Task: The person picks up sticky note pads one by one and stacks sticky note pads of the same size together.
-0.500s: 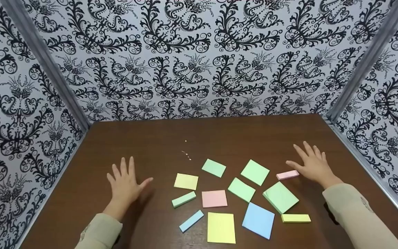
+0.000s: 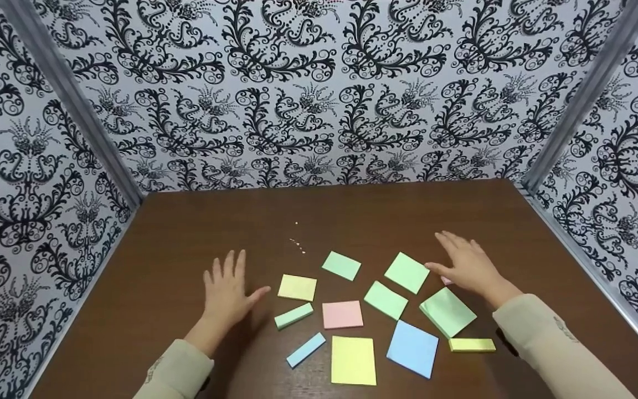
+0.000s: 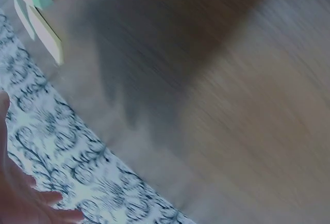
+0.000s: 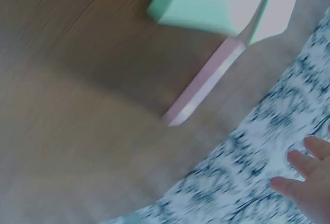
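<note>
So, patterned wall (image 2: 319, 111) stood beyond both grips, brown table (image 2: 214, 221) below them. Left grip (image 2: 227, 293): fingers straight, spread. Right grip (image 2: 466, 266): fingers extended, thumb out sideways. Large yellow pad (image 2: 353, 360) and blue pad (image 2: 413, 349) lay between grips, wearer's side. Thick green pad (image 2: 447, 312) sat near the right grip, small yellow pad (image 2: 297, 287) right of the left thumb. Pink strip (image 4: 206, 82) lay by the right thumb, partly hidden in head view.

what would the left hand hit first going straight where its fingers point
The left hand would likely meet the back wall; the way over the table looks free, though depth is unclear.
</note>
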A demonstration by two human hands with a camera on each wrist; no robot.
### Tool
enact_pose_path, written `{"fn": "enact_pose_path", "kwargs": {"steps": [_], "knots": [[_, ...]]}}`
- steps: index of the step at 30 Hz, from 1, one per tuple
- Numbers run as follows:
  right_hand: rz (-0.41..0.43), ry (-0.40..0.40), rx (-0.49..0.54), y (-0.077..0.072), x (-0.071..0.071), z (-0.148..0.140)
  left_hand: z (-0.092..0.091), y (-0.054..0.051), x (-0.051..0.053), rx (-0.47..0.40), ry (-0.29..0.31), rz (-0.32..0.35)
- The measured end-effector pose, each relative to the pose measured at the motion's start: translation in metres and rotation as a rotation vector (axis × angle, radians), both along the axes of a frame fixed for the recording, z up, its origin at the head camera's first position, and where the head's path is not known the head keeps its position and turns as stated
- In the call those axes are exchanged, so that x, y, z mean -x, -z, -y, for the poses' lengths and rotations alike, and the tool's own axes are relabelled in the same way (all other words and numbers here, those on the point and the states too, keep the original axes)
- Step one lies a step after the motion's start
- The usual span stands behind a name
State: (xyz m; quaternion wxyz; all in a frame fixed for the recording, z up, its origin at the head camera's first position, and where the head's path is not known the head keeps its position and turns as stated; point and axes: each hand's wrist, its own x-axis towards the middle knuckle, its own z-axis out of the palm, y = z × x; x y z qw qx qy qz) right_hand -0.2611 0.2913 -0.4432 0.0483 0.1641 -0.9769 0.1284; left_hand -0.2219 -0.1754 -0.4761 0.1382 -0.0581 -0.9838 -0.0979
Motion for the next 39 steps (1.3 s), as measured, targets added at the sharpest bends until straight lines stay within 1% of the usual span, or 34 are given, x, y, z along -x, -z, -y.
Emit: {"fn": "enact_pose_path", "kwargs": {"steps": [2, 4, 7, 10, 12, 14, 17, 19, 22, 24, 29, 32, 35, 39], "knots": [[0.001, -0.034, 0.0, 0.002, -0.004, 0.012, -0.012, 0.002, -0.002, 0.002, 0.066, -0.028], [0.02, -0.063, 0.008, 0.004, -0.007, 0.025, -0.025, 0.004, -0.004, -0.002, 0.14, -0.047], [0.084, -0.084, 0.041, 0.01, -0.014, 0.042, -0.044, 0.007, -0.008, 0.017, 0.245, -0.04], [0.177, -0.098, 0.068, 0.016, -0.02, 0.058, -0.063, 0.01, -0.009, 0.049, 0.334, -0.026], [0.24, -0.108, 0.067, 0.02, -0.024, 0.067, -0.074, 0.012, -0.009, 0.092, 0.389, -0.029], [0.281, -0.13, 0.042, 0.024, -0.027, 0.074, -0.083, 0.013, -0.008, 0.122, 0.439, -0.022], [0.299, -0.159, -0.008, 0.031, -0.028, 0.081, -0.094, 0.016, -0.008, 0.162, 0.489, 0.001], [0.296, -0.163, -0.04, 0.035, -0.028, 0.083, -0.099, 0.017, -0.008, 0.173, 0.509, 0.027], [0.299, -0.151, -0.064, 0.038, -0.027, 0.085, -0.105, 0.02, -0.01, 0.183, 0.518, 0.048], [0.304, -0.142, -0.074, 0.04, -0.027, 0.086, -0.107, 0.022, -0.01, 0.191, 0.518, 0.056], [0.287, -0.163, -0.072, 0.042, -0.029, 0.087, -0.107, 0.027, -0.009, 0.209, 0.507, 0.072], [0.266, -0.185, -0.065, 0.042, -0.03, 0.086, -0.107, 0.028, -0.007, 0.207, 0.518, 0.066], [0.236, -0.199, -0.079, 0.042, -0.03, 0.086, -0.108, 0.029, -0.006, 0.2, 0.528, 0.05], [0.212, -0.215, -0.106, 0.043, -0.03, 0.087, -0.109, 0.029, -0.005, 0.189, 0.528, 0.035]]}}
